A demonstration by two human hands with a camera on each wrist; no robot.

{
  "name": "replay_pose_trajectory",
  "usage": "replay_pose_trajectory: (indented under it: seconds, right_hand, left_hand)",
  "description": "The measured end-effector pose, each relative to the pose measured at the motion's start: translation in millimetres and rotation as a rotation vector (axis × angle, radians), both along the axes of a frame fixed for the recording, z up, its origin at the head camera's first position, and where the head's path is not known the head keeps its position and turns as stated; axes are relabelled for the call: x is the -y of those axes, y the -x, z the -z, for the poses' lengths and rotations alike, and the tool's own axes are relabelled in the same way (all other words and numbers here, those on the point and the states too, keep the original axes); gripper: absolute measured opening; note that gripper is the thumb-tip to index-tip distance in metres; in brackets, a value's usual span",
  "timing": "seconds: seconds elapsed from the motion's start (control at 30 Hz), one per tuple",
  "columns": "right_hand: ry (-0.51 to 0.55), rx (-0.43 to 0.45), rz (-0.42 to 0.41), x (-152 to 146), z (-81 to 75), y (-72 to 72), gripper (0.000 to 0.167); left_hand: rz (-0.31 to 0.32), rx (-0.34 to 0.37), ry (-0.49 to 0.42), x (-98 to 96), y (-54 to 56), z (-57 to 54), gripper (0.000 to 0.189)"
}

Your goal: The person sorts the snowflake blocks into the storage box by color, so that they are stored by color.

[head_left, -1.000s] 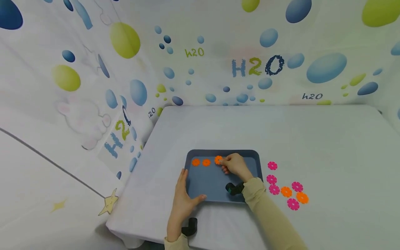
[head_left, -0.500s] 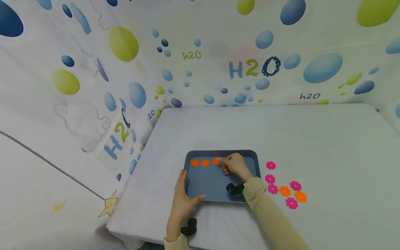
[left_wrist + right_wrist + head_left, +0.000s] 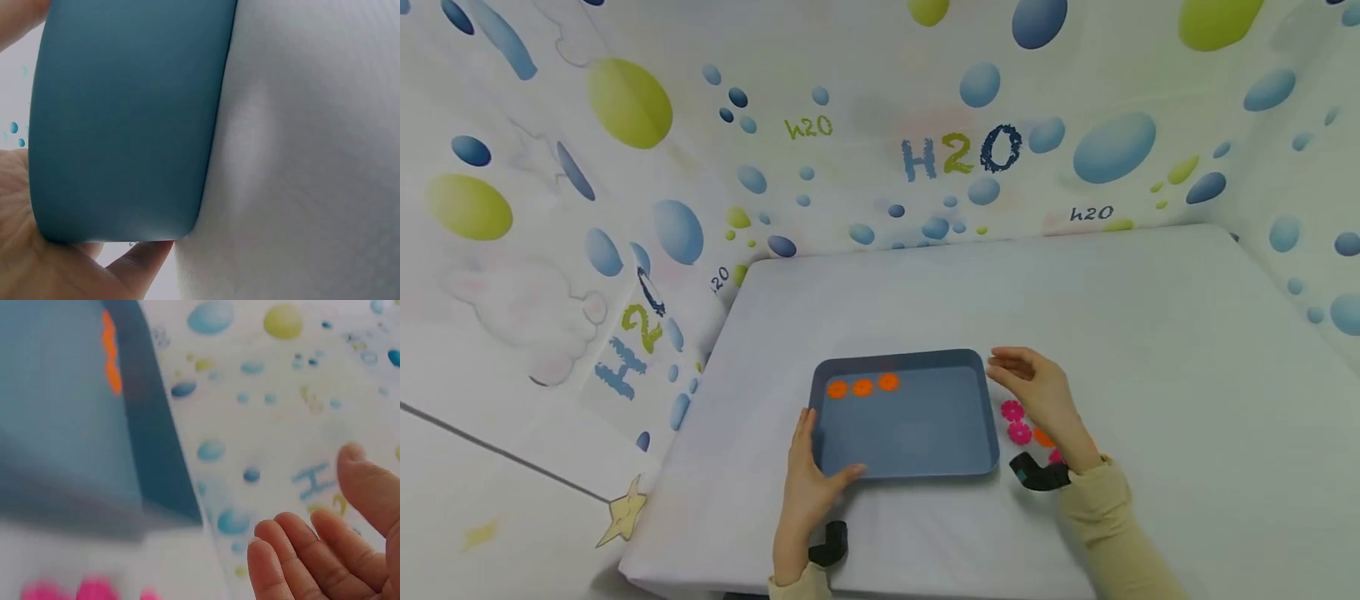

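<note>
My left hand [image 3: 808, 479] rests against the near left corner of the blue-grey tray [image 3: 917, 433], its fingers straight along the left side and the thumb on the front edge. In the left wrist view the tray's outer wall [image 3: 125, 125] lies against the palm. Three orange scalloped discs [image 3: 862, 387] lie in a row along the tray's back left. My right hand [image 3: 1037, 392] hovers just beyond the tray's right edge, holding nothing, fingers loosely bent. Beneath and beside it lie pink scalloped discs [image 3: 1019, 433] and an orange disc [image 3: 1043, 437], partly hidden by the hand and wrist.
A white cloth [image 3: 1187, 375] covers the table, extending far to the right and behind the tray. Patterned curtains [image 3: 865, 108] with blue and green ovals hang at the back and sides. Black wrist cameras [image 3: 1037, 473] sit below each hand.
My right hand has let go of the third orange disc in the tray and moved right, past the tray's edge. The left hand stays at the corner. The head view has turned rightward.
</note>
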State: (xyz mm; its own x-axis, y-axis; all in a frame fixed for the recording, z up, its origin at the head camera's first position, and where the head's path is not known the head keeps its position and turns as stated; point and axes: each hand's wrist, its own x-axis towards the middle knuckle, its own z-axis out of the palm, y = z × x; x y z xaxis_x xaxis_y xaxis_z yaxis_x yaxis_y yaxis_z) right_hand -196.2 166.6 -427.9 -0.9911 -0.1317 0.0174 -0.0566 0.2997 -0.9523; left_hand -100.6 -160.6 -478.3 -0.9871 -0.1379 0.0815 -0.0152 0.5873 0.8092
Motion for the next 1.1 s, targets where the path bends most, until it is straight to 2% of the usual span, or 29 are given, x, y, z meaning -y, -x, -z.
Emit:
replay_pose_trajectory:
  seconds: [0.1,0.27,0.43,0.57,0.7,0.9,1.1]
  right_hand:
    - [-0.059,0.026,0.058,-26,7.7,-14.3,0.055]
    - [-0.133,0.060,0.102,-44,25.6,-30.7,0.058]
    - [-0.237,0.000,0.129,-46,44.2,-42.6,0.056]
    - [-0.313,-0.066,0.151,-44,52.1,-50.1,0.054]
    - [-0.366,-0.068,0.167,-42,52.8,-54.3,0.052]
    - [-0.444,-0.089,0.164,-40,47.7,-52.1,0.045]
    - [-0.508,-0.031,0.152,-43,40.6,-49.4,0.034]
  left_hand:
    - [-0.001,-0.003,0.004,0.0,1.0,-0.2,0.111]
    - [-0.015,0.008,-0.006,2.7,0.5,-4.1,0.109]
    - [-0.016,0.015,-0.019,0.3,0.4,-4.7,0.107]
    - [-0.012,0.013,-0.024,-2.1,-0.3,-3.6,0.107]
    - [-0.011,0.028,-0.034,-1.5,-1.2,-3.0,0.107]
    - [-0.013,0.020,-0.030,-0.2,-1.0,-3.3,0.107]
    - [-0.007,0.029,-0.021,-0.4,0.7,-2.1,0.107]
